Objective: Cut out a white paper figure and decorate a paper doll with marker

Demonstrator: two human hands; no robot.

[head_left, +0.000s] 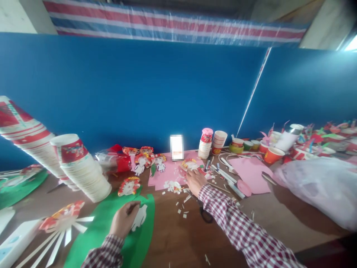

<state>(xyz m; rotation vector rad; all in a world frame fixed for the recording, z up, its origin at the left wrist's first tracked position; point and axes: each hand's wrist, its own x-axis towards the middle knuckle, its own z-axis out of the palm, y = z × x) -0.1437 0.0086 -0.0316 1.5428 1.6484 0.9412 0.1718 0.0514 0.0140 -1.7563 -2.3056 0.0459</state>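
Observation:
Over the green sheet (108,238), my left hand (124,219) is closed, its fingers bent around the edge of a white paper cutout (140,217) shaped like a small figure. My right hand (195,181) reaches forward onto the pink paper (164,182), fingers stretched out and lying on it. Just beyond those fingertips lies a printed red and yellow cup-paper piece (192,164). White paper scraps (172,186) lie left of that hand. Dark-handled scissors (206,215) rest partly under my right forearm.
Tall stacks of paper cups (83,169) lean at the left. Flower-like cutouts (129,185) lie behind the green sheet. Shorter cup stacks (219,142) stand by the blue partition (139,93). A plastic bag (315,190) and finished cup crafts (274,155) sit at the right.

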